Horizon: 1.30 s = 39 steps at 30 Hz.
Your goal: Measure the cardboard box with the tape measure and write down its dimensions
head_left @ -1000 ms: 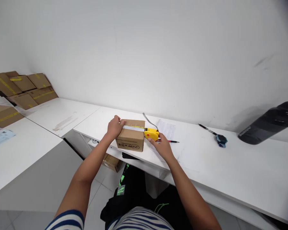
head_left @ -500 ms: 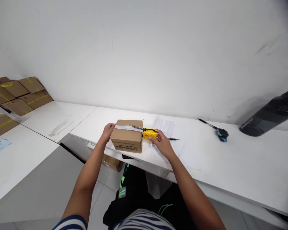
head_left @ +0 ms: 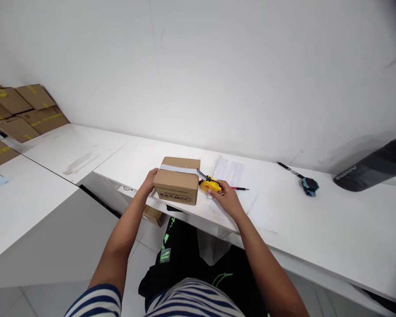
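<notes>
A small brown cardboard box with dark printing on its front sits near the desk's front edge. Across its top runs a white measuring tape, which bends down over the right edge. My left hand is closed at the box's left side, where the tape's end lies; its fingertips are partly hidden behind the box. To the right of the box, my right hand grips the yellow tape measure by its case, with a dark wrist cord looped over it.
Printed paper sheets and a pen lie behind and beside my right hand. Farther right are a black marker, a dark blue object and a black bottle on its side. Taped boxes are stacked at far left.
The tape measure case has dropped slightly away from the box's top right edge, and the tape now bends over that edge. My left hand has slid lower along the box's left side. The view has shifted.
</notes>
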Each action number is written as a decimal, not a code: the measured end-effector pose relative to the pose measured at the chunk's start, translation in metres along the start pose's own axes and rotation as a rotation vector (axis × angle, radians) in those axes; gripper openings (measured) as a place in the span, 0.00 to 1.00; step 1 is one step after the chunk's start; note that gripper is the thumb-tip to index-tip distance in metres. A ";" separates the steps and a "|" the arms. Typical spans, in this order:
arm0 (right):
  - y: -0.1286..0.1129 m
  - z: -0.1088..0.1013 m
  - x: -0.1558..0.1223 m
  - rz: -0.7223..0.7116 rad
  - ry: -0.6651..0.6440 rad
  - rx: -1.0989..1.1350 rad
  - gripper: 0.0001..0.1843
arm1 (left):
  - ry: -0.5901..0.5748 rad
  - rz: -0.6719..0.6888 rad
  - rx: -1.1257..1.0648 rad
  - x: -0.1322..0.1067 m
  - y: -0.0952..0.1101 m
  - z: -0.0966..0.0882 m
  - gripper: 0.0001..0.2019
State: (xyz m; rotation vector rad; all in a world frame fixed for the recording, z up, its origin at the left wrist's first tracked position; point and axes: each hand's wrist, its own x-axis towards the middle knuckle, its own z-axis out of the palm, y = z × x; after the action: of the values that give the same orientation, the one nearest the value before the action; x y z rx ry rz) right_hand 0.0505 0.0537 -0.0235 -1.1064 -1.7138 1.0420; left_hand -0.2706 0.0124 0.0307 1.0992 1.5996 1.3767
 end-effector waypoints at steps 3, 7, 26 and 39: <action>0.001 0.000 -0.001 -0.044 0.033 -0.059 0.29 | -0.003 0.015 -0.018 -0.003 -0.005 0.002 0.17; 0.008 0.004 -0.002 -0.033 0.040 -0.122 0.28 | 0.013 0.029 -0.032 -0.002 -0.011 0.003 0.18; 0.005 0.005 -0.006 0.010 0.048 -0.240 0.27 | 0.130 -0.040 0.099 0.003 -0.014 -0.014 0.18; -0.049 -0.035 0.012 -0.182 0.065 -0.066 0.30 | 0.265 -0.019 0.392 0.021 0.063 -0.068 0.12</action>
State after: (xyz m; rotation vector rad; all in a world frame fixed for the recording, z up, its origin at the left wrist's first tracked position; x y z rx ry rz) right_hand 0.0674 0.0586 0.0356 -0.9932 -1.7707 0.8334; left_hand -0.3325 0.0111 0.1031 1.1523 2.1341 1.2668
